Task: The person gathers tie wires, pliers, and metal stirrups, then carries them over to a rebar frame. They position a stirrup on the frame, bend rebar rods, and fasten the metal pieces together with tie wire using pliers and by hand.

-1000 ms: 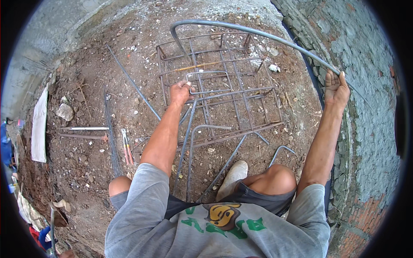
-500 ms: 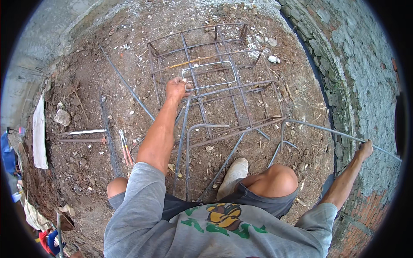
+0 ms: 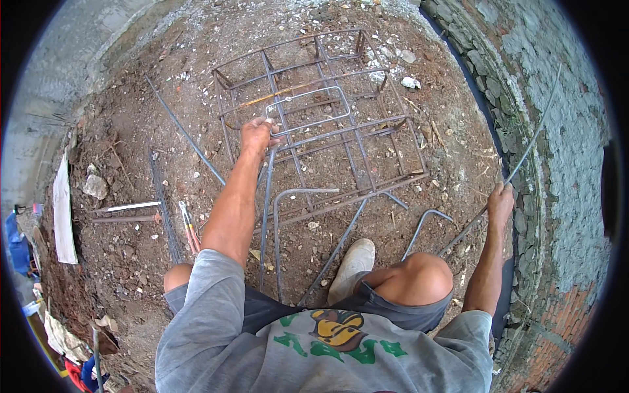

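My left hand [image 3: 257, 135] is closed on a small rectangular bent-steel loop [image 3: 310, 91], held over a rusty rebar cage [image 3: 393, 184] lying on the dirt. My right hand [image 3: 500, 199] grips a long steel bar [image 3: 534, 141] that runs diagonally along the right-hand side, its lower part passing down toward my knee. Several bent bars [image 3: 296, 194] and straight bars [image 3: 346, 237] lie between my feet and the cage. Red-handled pliers [image 3: 190, 233] rest to the left of my left forearm.
A rough plastered wall with exposed brick [image 3: 565, 209] and a dark gap rise on my right. A concrete wall [image 3: 59, 98] stands left, near a pale board [image 3: 64, 209], a stone [image 3: 95, 187] and thin wire [image 3: 164, 209]. Coloured clutter [image 3: 19, 242] sits at the lower left edge.
My right hand swung down and out to the right, then moved back inward and up; its bar went from arched across the cage to diagonal along the right. My left hand shifted slightly left.
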`<state>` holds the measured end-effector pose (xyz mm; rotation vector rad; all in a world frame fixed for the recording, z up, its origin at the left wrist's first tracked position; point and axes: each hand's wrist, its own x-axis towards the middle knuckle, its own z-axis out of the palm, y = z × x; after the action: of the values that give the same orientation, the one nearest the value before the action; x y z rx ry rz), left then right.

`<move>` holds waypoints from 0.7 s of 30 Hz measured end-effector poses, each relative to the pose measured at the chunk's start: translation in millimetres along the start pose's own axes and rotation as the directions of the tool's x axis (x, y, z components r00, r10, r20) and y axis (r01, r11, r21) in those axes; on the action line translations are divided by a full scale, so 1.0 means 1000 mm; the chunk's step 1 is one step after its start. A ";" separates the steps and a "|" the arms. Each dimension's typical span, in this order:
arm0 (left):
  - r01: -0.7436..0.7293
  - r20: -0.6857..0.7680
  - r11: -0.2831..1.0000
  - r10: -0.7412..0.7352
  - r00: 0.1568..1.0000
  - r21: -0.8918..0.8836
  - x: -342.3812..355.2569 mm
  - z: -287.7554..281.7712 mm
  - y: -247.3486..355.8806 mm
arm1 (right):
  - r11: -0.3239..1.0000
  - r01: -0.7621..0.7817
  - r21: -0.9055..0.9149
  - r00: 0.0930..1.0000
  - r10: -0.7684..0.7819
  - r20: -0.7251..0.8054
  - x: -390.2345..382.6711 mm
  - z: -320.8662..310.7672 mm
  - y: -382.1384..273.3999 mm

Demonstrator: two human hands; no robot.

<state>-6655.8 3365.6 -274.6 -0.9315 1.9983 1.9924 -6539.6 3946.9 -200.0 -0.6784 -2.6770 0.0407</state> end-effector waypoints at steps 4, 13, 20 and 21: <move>-0.015 -0.034 0.999 0.017 0.999 0.039 0.002 0.003 -0.002 | 1.000 0.028 0.000 0.960 -0.027 0.277 -0.057 0.058 -0.033; -0.059 -0.027 0.984 0.065 0.998 0.166 0.013 0.003 -0.008 | 0.994 0.106 -0.002 0.771 -0.081 0.632 -0.161 0.114 -0.052; -0.069 -0.048 0.987 0.076 0.996 0.142 0.010 0.008 -0.007 | 0.967 0.044 0.251 0.919 -0.137 0.368 -0.054 0.059 -0.127; -0.071 -0.050 0.987 0.079 0.996 0.144 0.008 0.007 -0.007 | 0.941 0.057 0.333 0.922 -0.178 0.344 -0.039 0.053 -0.151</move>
<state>-6660.9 3370.6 -285.4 -0.9023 2.2034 1.8509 -6596.1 3798.7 -245.1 -0.4352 -2.9608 0.6135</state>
